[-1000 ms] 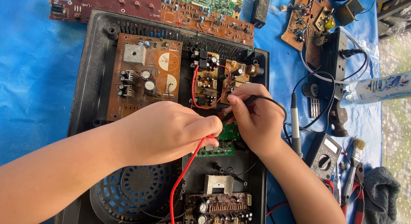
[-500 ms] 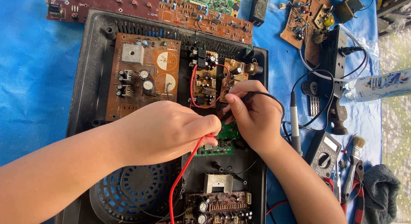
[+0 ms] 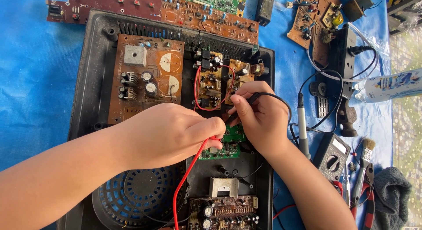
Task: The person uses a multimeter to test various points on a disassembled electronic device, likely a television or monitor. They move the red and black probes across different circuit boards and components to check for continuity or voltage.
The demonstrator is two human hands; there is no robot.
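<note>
Green circuit board point(image 3: 228, 144) lies near the middle of an open black plastic case point(image 3: 88, 80), partly hidden under both hands. The left hand point(image 3: 169, 135) is closed in a pinch on a red probe point(image 3: 214, 137), whose red lead point(image 3: 187, 179) runs down toward the bottom edge. The right hand point(image 3: 259, 118) is closed around a black probe point(image 3: 239, 109), its tip slanting down toward the green board; the black lead point(image 3: 281, 102) loops over the knuckles. Whether either tip touches the board cannot be told.

Inside the case, a large brown board point(image 3: 147, 82) with 2 pale round patches and a grey square block sits at upper left, a smaller brown board point(image 3: 213, 82) ringed by a red wire sits beside it, and a blue speaker grille point(image 3: 132, 195) fills the lower left. Another board with a metal transformer point(image 3: 223, 188) lies at the bottom.

The case rests on a blue sheet point(image 3: 30, 80). To the right lie a dark multimeter point(image 3: 332, 157) with a round dial and pale screen, a soldering iron point(image 3: 302, 124), a brush point(image 3: 365, 151), red-handled pliers point(image 3: 367, 195) and a grey cloth point(image 3: 391, 190). A white and blue packet point(image 3: 387, 87) with printed labelling lies on its side at the right edge, just beside a black power strip point(image 3: 340, 54). Long brown boards point(image 3: 176, 12) line the top edge.
</note>
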